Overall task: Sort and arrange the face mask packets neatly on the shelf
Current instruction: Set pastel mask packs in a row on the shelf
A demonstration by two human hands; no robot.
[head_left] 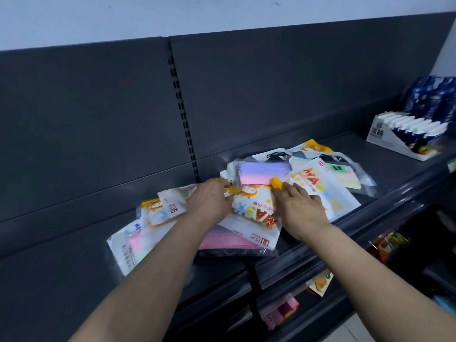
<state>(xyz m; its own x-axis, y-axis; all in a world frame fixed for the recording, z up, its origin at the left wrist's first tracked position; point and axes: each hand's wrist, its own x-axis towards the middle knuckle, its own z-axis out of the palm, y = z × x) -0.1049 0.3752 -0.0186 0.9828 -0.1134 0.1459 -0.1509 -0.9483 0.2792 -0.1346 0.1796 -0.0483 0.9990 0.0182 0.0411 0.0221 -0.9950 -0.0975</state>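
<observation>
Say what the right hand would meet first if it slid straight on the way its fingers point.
Most likely the purple-pink gradient packet just beyond the right hand, though overlap makes depth uncertain.

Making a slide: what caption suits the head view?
Left hand grips and right hand touches an orange-and-white mask packet atop a jumbled pile on a shelf.

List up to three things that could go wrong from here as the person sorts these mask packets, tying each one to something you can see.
1. The glossy packets overlap loosely; pulling the white and orange packet that the left hand grips may drag its neighbours out of place.
2. The pink packet lies at the front edge of the shelf and might slide off.
3. The designs are mixed and face different ways, so kinds could get mis-sorted.
</observation>
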